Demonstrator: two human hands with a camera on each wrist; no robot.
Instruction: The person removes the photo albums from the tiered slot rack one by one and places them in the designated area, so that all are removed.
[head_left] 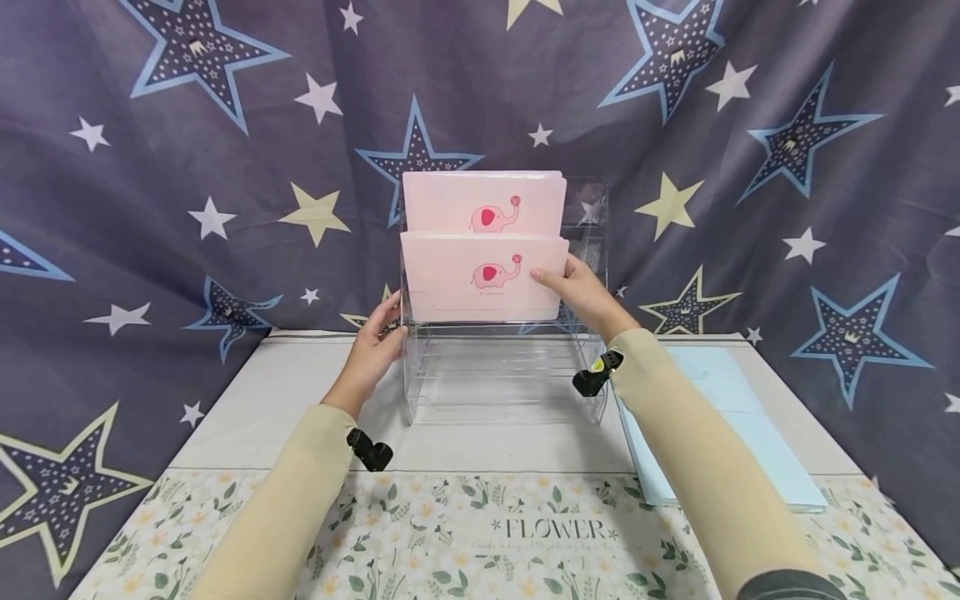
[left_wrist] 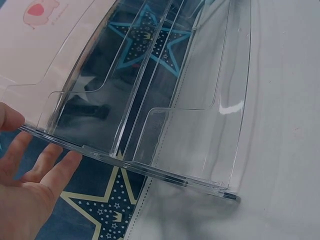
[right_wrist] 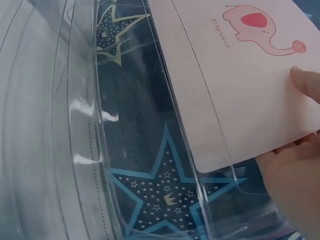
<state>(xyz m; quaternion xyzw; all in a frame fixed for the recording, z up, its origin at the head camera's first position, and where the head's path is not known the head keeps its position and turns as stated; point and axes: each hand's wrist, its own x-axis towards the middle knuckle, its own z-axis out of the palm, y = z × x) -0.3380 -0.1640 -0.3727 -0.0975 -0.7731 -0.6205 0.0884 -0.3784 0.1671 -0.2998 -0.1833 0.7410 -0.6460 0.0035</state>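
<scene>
In the head view a clear plastic tiered rack [head_left: 495, 358] stands on the table. A pink folder [head_left: 446, 271] printed with a red-eared elephant sits upright in a middle tier, behind a clear front lip. My right hand [head_left: 581, 287] pinches its right edge, thumb on the printed face, fingers behind; the right wrist view shows this folder [right_wrist: 240, 105] too. Behind it, higher, stand matching pink folders [head_left: 442, 200]. My left hand [head_left: 375, 342] holds the rack's left side panel, thumb at the front edge; in the left wrist view its fingers [left_wrist: 62, 170] lie along the panel's outer side.
Light blue folders [head_left: 772, 454] lie stacked on the table to the right, partly under my right forearm. The rack's lower tiers show no folders. A floral mat [head_left: 465, 533] covers the table's front, and a star-patterned curtain [head_left: 480, 75] hangs close behind the rack.
</scene>
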